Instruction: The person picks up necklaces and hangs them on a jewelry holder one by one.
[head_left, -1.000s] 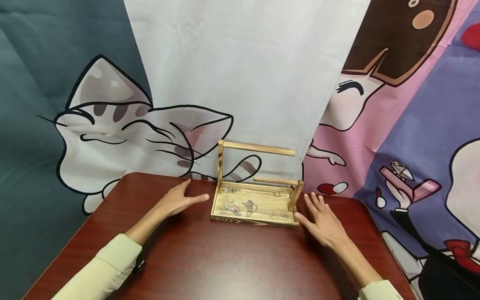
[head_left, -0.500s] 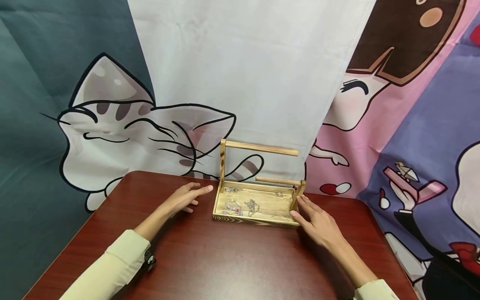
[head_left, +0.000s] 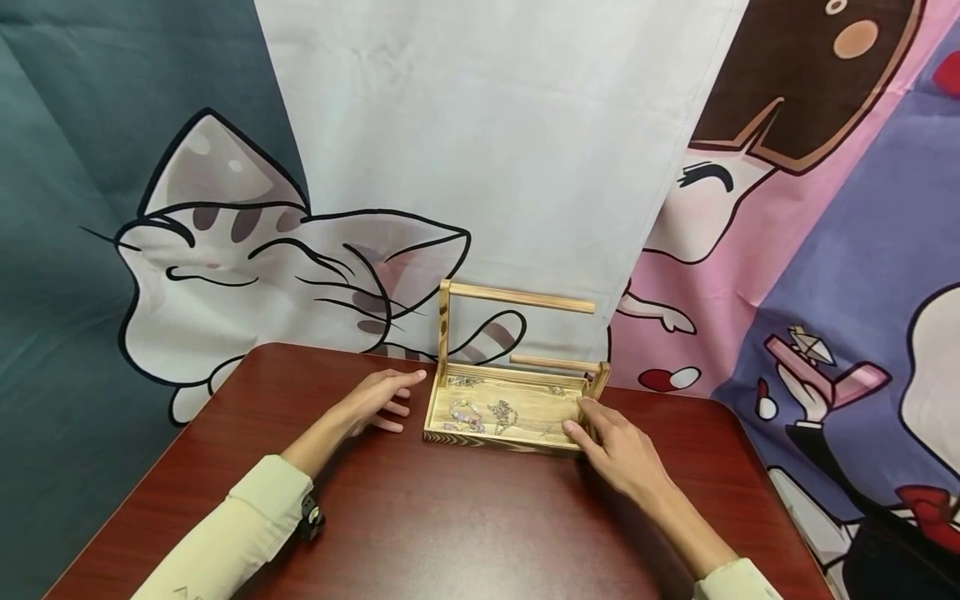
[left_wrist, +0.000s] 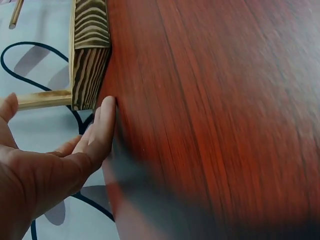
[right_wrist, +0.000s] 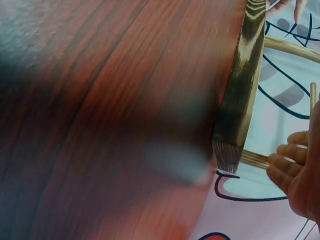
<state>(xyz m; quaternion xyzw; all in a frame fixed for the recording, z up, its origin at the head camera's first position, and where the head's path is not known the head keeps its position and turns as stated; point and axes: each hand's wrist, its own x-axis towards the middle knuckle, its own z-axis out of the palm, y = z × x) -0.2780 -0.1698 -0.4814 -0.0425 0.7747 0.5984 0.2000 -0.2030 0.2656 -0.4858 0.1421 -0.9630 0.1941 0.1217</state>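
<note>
A shallow wooden tray [head_left: 487, 442] with a tall left post, a short right post and two crossbars stands near the table's back edge. Inside it lie a pastel beaded bracelet [head_left: 467, 417], a silvery chain [head_left: 501, 414] and smaller jewelry [head_left: 463, 381] along the back. My left hand [head_left: 372, 398] is just left of the tray, fingers loosely extended; in the left wrist view its fingertips [left_wrist: 109, 102] are close to the tray's end. My right hand [head_left: 622, 450] is at the tray's right end, covering part of the short post, thumb over the front corner. Neither hand grips anything.
The dark red wooden table [head_left: 480, 517] extends in front of the tray and to both sides. Behind it hangs a printed cloth [head_left: 487, 150] with a cartoon cat and figure, close to the table's back edge.
My right hand has moved left, from beside the tray onto its right end. My left hand has come slightly nearer, its fingers turned more sideways. The tray stays in place.
</note>
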